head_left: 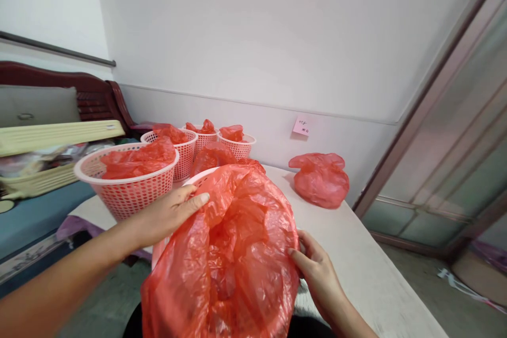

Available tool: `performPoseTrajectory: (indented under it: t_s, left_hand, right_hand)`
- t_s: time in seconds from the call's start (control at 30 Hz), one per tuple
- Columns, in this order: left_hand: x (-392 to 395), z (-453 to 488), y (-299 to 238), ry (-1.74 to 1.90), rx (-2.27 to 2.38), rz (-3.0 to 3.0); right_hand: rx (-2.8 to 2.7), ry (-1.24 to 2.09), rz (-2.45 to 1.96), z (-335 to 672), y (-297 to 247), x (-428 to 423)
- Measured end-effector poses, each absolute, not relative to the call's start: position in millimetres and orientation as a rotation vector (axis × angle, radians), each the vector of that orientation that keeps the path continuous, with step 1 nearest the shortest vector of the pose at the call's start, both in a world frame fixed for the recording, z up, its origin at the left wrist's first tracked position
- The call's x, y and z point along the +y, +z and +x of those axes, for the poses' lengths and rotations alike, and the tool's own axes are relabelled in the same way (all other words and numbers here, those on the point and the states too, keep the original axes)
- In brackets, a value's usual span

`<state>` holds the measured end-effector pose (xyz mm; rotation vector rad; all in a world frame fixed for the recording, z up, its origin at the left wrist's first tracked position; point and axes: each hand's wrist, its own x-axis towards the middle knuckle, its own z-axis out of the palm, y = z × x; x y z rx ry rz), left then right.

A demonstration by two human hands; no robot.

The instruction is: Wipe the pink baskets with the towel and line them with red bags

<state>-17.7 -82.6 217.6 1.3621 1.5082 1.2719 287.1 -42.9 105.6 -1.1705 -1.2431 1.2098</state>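
Holding a red bag [245, 227] spread over a basket [203, 175] tilted toward the body, at the near edge of the table [368, 264]. Pinching bag and rim at the right side with the right hand [315, 261], with the thumb on the plastic and the fingers outside. Resting the left hand [176, 208] at the upper-left rim, with the thumb apart from the fingers and touching the bag; cannot tell whether gripping. Facing four other baskets [137, 198] at the left, a red bundle [322, 184] at the right and a pink note [301, 127] on the wall [253, 37].
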Motion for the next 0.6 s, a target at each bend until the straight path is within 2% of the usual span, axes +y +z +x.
performPoseTrajectory:
  t_s: [0.27, 0.6]
  left_hand:
    - [-77.5, -33.0, 221.0, 1.208, 1.070, 0.875]
    - [-69.1, -55.4, 213.7, 1.464, 1.317, 0.886]
  right_hand:
    - [-1.246, 1.206, -1.177, 287.8, 106.5, -43.2]
    - [-1.254, 1.205, -1.147, 287.0, 107.3, -43.1]
